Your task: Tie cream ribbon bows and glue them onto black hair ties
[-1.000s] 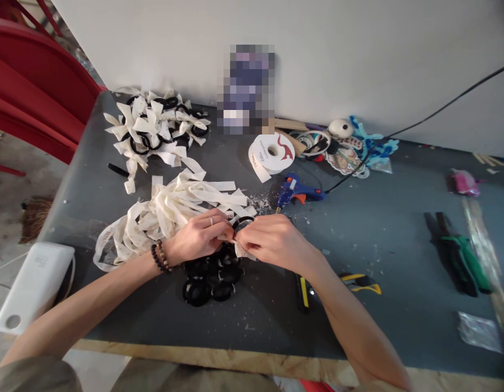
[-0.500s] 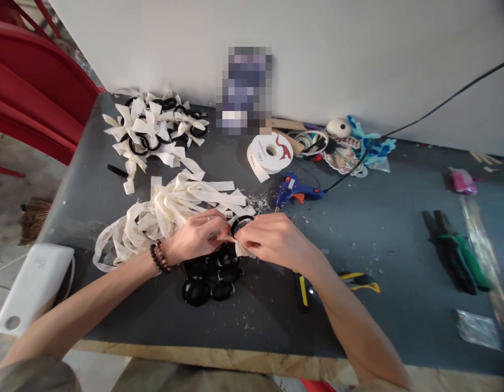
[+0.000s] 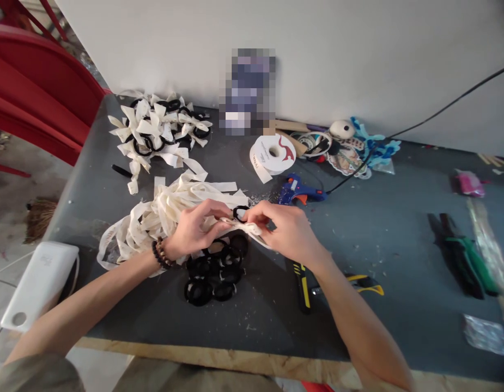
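Between my hands is a cream ribbon (image 3: 247,225) gathered in a knot or bow on a black hair tie (image 3: 239,212). My left hand (image 3: 198,228) pinches the ribbon's left end between thumb and fingers. On the other side, my right hand (image 3: 286,228) grips the ribbon near its gathered part, with a tail hanging below the fingers. Just beneath lie several loose black hair ties (image 3: 199,292). A heap of cut cream ribbon strips (image 3: 170,204) spreads behind and left of my left hand.
Hair ties with cream bows (image 3: 153,128) are piled at the back left. Behind my hands are a ribbon spool (image 3: 273,153) and a blue glue gun (image 3: 298,189) with its cord. Scissors (image 3: 303,288), green-handled pliers (image 3: 466,256) and a white power bank (image 3: 39,286) lie around.
My hands have drawn slightly apart and the fingers have loosened from a tight bunch. The gathered ribbon now shows plainly between them. The view has shifted slightly.
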Available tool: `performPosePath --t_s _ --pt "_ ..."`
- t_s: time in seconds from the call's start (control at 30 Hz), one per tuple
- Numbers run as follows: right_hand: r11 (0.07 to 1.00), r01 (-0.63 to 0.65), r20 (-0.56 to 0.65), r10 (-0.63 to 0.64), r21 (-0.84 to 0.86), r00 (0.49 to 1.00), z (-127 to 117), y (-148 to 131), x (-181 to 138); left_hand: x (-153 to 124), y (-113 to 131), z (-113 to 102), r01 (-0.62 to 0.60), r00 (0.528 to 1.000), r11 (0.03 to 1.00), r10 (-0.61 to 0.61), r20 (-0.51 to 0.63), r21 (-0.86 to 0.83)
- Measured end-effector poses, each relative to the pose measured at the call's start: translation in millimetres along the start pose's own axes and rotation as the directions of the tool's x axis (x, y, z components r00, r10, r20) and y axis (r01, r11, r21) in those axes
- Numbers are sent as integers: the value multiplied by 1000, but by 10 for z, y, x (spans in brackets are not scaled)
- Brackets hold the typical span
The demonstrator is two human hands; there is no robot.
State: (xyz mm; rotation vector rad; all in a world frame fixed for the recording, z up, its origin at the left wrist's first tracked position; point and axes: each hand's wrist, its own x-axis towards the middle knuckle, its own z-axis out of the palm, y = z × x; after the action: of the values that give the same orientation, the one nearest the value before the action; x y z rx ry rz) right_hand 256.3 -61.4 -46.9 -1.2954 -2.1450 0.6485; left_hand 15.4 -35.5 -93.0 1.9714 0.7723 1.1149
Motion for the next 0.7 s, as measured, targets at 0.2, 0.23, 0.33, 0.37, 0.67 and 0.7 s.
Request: performPosePath --t_s 0.2,0.23,0.33,0.37,0.67,0.7 --pt "939 -202 111 177 278 978 -10 -56 24 26 42 -33 71 996 996 -69 -49 52" --pt "937 -202 113 176 284 978 15 -68 28 32 52 -37 87 994 995 -84 -63 40" --pt "935 -191 126 160 298 979 114 -99 35 63 56 -46 226 973 967 -231 -22 -117" --pt "936 -187 126 156 299 980 144 -107 35 75 46 -48 298 954 931 -299 28 -208" --pt "947 -214 -10 222 239 975 152 -136 29 97 -53 -21 439 878 733 -474 74 -520" --pt "948 -235 -60 253 214 966 145 -125 34 90 -43 -16 415 889 788 -457 19 -455"
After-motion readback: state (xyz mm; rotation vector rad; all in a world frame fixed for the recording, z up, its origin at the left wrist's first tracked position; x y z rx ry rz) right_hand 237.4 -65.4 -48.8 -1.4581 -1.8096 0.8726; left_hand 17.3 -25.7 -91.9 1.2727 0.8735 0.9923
